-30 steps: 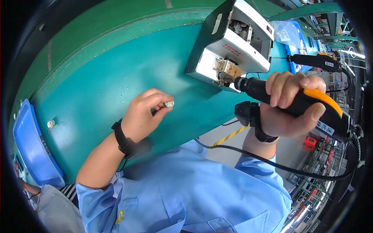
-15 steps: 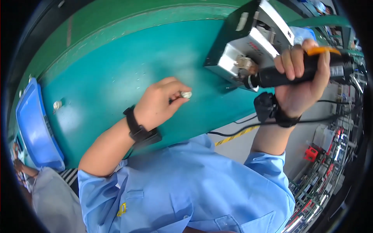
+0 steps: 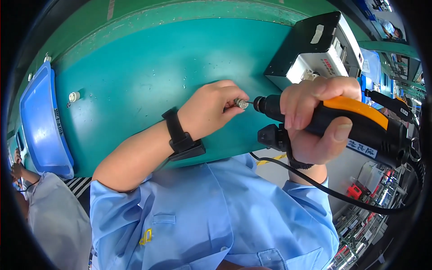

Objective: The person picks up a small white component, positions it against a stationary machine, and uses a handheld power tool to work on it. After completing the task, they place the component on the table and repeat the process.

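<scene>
Pinched between the thumb and fingers of my left hand [image 3: 204, 110] is a small, round, silvery metal fitting [image 3: 242, 104], its end turned to the right. My right hand [image 3: 315, 119] is wrapped round a black electric screwdriver [image 3: 391, 144] with an orange lever along its top. The screwdriver lies nearly level, and its thin bit points left at the end of the fitting. Bit and fitting meet or almost meet; contact cannot be made out. Both hands are raised over the front part of the green mat [image 3: 135, 99].
A black and silver box-shaped machine [image 3: 306, 47] stands at the back right. One small whitish round part [image 3: 74, 96] lies at the left, beside a blue tray [image 3: 60, 135]. The screwdriver's black cable [image 3: 342, 200] loops below my right arm. Another person's sleeve [image 3: 58, 216] shows at lower left.
My right hand has brought the screwdriver left and down, away from the machine's front, to the fitting. My left hand with the fitting has shifted slightly right. The view has also shifted.
</scene>
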`<state>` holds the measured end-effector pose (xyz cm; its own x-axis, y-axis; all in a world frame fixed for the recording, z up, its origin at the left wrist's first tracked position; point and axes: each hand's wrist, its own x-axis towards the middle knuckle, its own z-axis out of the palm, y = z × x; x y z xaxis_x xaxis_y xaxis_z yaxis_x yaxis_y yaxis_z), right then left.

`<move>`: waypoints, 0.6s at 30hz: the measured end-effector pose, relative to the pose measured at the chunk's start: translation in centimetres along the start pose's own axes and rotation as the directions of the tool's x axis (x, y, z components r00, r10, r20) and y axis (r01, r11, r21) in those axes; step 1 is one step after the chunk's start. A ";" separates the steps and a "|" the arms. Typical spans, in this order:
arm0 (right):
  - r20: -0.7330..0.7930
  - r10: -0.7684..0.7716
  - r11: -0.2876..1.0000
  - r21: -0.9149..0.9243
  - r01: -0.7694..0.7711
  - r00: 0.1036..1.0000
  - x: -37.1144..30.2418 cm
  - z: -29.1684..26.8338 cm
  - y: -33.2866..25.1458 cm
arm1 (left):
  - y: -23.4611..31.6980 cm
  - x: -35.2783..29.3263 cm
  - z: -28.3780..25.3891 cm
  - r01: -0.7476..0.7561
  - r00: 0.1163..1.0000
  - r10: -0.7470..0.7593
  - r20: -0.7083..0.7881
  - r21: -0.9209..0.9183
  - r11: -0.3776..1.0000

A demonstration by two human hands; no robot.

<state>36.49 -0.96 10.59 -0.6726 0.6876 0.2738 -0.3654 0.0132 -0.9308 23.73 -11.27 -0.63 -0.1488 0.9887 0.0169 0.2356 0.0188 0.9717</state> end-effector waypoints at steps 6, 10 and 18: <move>0.119 -0.001 1.000 -0.017 0.003 0.993 0.6 -0.4 0.6 | 0.2 0.1 -0.2 0.006 1.000 -0.007 0.013 0.018 1.000; 0.119 0.001 1.000 -0.020 0.002 0.993 0.7 0.1 0.8 | -0.1 0.1 0.0 0.003 1.000 -0.003 0.012 0.012 1.000; 0.111 -0.008 0.999 -0.052 0.014 0.994 0.5 0.4 1.4 | 0.2 0.0 0.0 0.000 1.000 0.000 0.004 0.022 1.000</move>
<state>35.41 -0.84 9.53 -0.7370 0.6024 0.3065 -0.3405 0.0608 -0.9383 23.78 -11.29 -0.45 -0.1446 0.9894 0.0158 0.2568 0.0221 0.9662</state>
